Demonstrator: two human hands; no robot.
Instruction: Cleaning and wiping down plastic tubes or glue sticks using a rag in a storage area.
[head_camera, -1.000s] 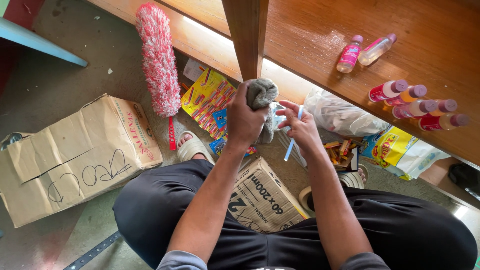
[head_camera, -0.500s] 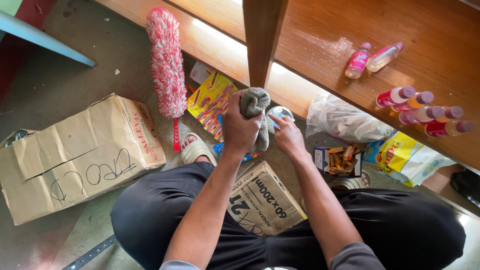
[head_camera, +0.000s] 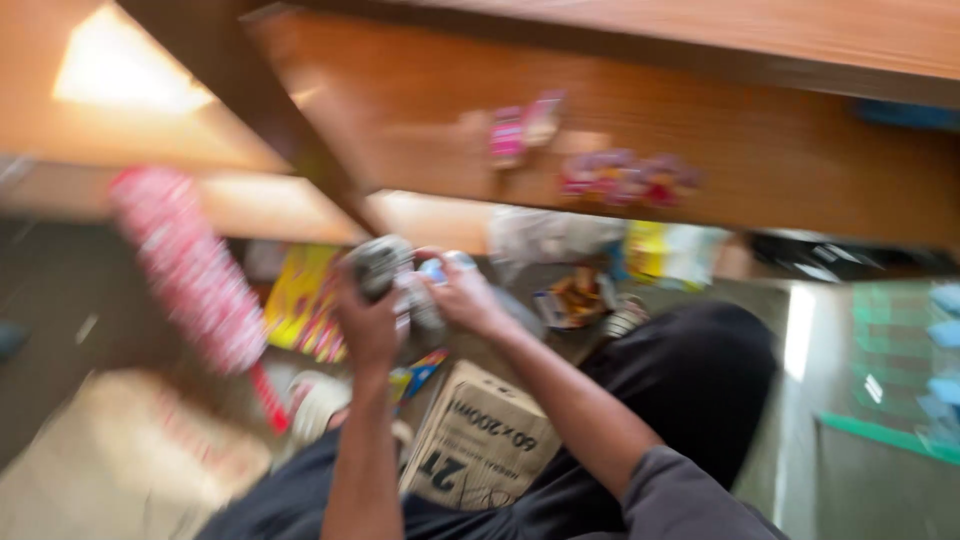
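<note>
Fingers of left hand (head_camera: 368, 322) wrap grey cloth (head_camera: 380, 264); right hand (head_camera: 462, 298) apparently grips it, below shelf edge (head_camera: 640, 215).

A pink-and-white fluffy duster (head_camera: 190, 270) leans at nine o'clock; a small cardboard box (head_camera: 480, 445) sits at six; blurred pink bottles (head_camera: 620, 178) lie on the wooden shelf (head_camera: 800, 190) at one o'clock; a yellow packet (head_camera: 300, 300) lies beside the duster.

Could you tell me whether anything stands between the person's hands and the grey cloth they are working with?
Nothing visible does. The left hand is closed around the grey cloth, and the right hand touches it from the other side, beside a small pale item too blurred to identify. The wooden post rises just behind the cloth.
</note>
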